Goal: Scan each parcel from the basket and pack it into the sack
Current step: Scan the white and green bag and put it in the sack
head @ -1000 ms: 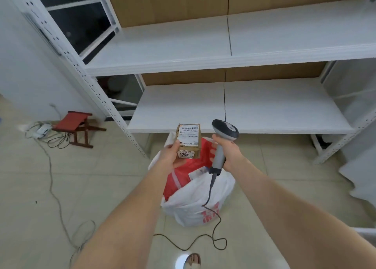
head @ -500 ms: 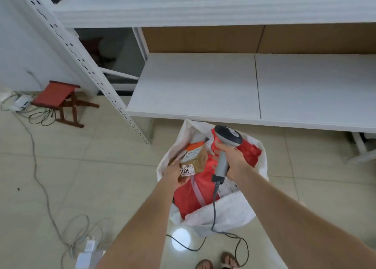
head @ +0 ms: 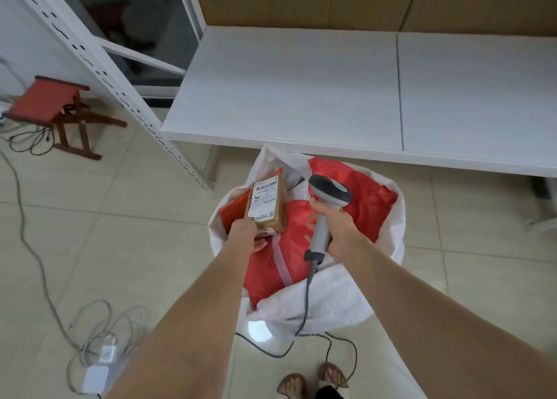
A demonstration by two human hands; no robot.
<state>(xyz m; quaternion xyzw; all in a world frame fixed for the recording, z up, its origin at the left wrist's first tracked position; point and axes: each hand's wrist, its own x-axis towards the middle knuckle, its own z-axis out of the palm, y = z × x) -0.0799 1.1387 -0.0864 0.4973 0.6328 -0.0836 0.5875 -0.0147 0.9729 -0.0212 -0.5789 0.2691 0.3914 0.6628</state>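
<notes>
Gripping parcel (head: 266, 205) btm edge, left hand (head: 245, 232) fingers (head: 259, 244) underneath, over sack (head: 388, 248)

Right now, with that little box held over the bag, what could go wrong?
The left hand pinches the cardboard parcel by one end only, so it might slip and land outside the sack. The scanner cable in the right hand trails across the sack's rim and loops by the feet: a likely snag or trip.
</notes>
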